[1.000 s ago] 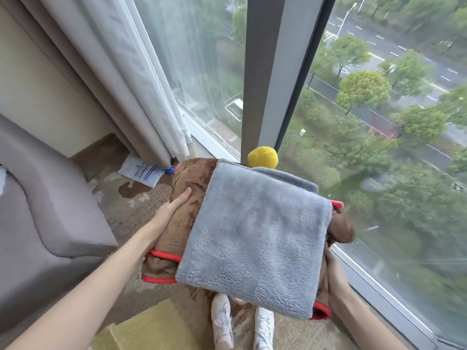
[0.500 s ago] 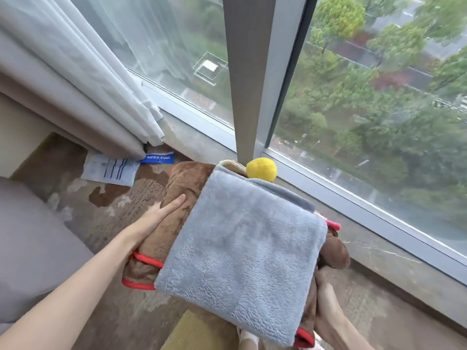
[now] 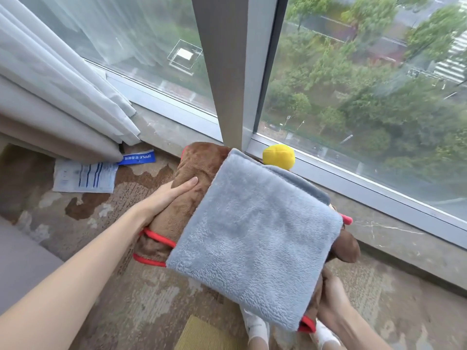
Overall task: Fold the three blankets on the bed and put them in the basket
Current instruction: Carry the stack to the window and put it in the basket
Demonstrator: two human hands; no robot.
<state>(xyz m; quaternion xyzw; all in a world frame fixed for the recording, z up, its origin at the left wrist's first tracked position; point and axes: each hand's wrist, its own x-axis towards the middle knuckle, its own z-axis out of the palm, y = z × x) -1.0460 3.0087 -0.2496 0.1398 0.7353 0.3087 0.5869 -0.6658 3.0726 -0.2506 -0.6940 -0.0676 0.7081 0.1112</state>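
Note:
I carry a stack of folded blankets in front of me. A grey fleece blanket (image 3: 252,231) lies on top. Under it is a brown blanket (image 3: 187,198) with red trim, and a yellow plush ball (image 3: 278,156) sticks out at the far end. My left hand (image 3: 166,195) presses flat against the brown blanket's left side. My right hand (image 3: 333,296) supports the stack from below at its right near corner, partly hidden by the fabric. No basket or bed is in view.
A floor-to-ceiling window (image 3: 353,84) with a grey mullion (image 3: 227,72) stands straight ahead above a stone sill (image 3: 394,238). White curtains (image 3: 58,79) hang at left. A paper sheet (image 3: 83,176) lies on the patterned carpet. A grey sofa edge (image 3: 17,269) is at far left.
The view has tilted down and moved closer to the window. The stack stays held between both hands, now nearer the sill and the floor.

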